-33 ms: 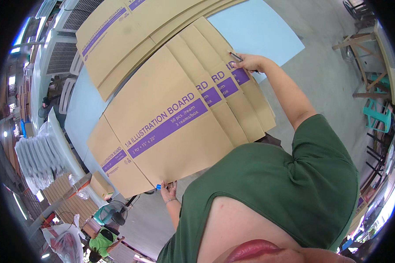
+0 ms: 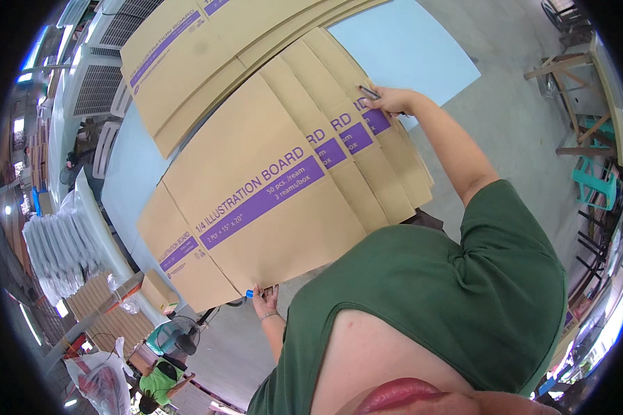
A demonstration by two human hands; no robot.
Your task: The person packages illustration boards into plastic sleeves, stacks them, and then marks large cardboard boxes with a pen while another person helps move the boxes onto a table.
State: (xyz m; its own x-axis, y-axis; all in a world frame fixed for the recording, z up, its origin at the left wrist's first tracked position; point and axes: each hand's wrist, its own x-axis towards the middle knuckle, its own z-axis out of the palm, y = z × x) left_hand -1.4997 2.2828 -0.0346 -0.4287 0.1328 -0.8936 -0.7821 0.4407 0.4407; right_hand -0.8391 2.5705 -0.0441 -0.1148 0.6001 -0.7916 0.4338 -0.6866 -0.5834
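Note:
Flattened brown cartons (image 2: 256, 228) with purple bands lie overlapped in a fan in front of me, flaps stepping off to the right. At their far right edge, my right hand (image 2: 393, 102) has its fingers closed, and a slim dark pen-like tool (image 2: 371, 92) pokes out of it. The fingertips rest by the topmost edges there. Down at the near edge, my left hand (image 2: 266, 301) touches the carton's rim. A small blue object (image 2: 250, 294) sticks out beside its thumb; most of it is hidden by the hand.
More flattened cartons (image 2: 208, 62) are stacked beyond, on a pale blue surface (image 2: 408, 48). A fan (image 2: 176, 337) and a person in a green top (image 2: 160, 380) are at lower left. A wooden table (image 2: 602, 90) and a teal stool (image 2: 595, 183) stand right.
The fanned cartons have shifted very slightly left. The tool in my right hand has tilted a little. My left hand is almost unchanged.

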